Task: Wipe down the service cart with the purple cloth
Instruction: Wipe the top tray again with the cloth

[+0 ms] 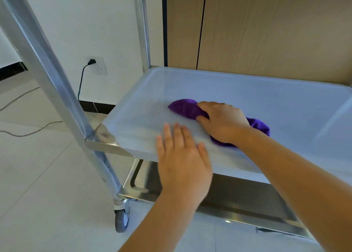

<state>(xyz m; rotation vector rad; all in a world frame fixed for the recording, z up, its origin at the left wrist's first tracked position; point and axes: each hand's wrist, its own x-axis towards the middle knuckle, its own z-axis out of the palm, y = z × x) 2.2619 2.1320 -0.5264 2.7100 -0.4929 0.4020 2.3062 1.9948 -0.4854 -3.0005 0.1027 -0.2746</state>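
The purple cloth (190, 109) is lying bunched on the middle shelf (266, 99) of the cart (57, 80), with the right hand (222, 122) curling round it and pressing it onto the shelf's pale, film-covered surface. The left hand (181, 156) is hovering or resting at the shelf's near edge just beside it, fingers straight and together, holding nothing. Below, the bare steel lower shelf (238, 194) is showing above a grey caster (122, 220) on the tiled floor (38, 175), and a black plug (91, 62) is sitting in a wall socket behind.
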